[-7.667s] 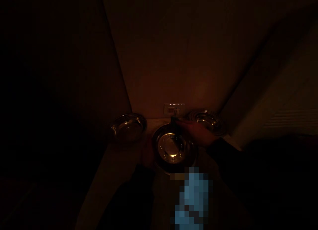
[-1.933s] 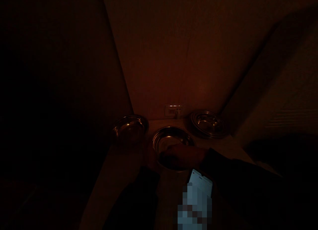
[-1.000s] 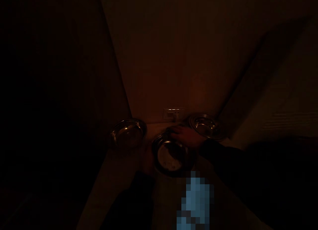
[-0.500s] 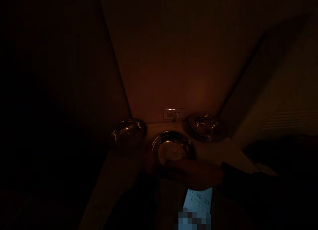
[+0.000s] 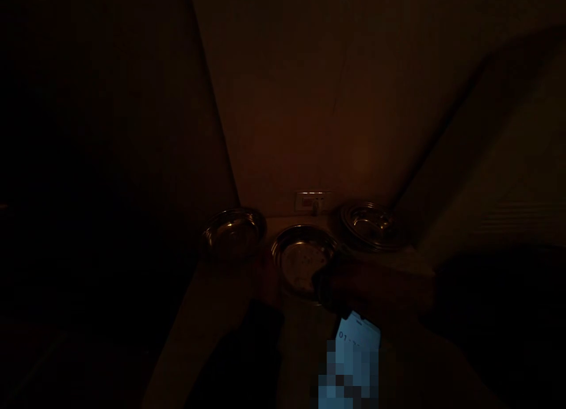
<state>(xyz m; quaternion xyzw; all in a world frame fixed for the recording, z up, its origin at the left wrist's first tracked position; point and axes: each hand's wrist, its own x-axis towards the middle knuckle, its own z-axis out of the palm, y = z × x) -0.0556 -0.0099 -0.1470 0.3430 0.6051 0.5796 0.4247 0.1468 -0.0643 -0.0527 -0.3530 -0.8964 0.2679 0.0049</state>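
Observation:
A round steel plate (image 5: pixel 300 259) with a raised rim sits at the middle of the counter, its inside dull and speckled. My right hand (image 5: pixel 367 288) lies dark across the plate's lower right rim, with the fingers touching it. My left hand (image 5: pixel 267 273) is faint in the shadow by the plate's left rim; its grip is hidden. A lit phone (image 5: pixel 357 332) shows low in view, just below my right hand, partly pixelated.
Another steel plate (image 5: pixel 233 233) lies at the left, and a stacked steel plate (image 5: pixel 372 226) at the right, both against the wall (image 5: pixel 318 132). A wall socket (image 5: pixel 313 201) sits above the counter (image 5: pixel 212 297). The room is very dim.
My right hand has shifted rightward, from across the plate's lower rim to its lower right rim. The lit phone shows higher in view.

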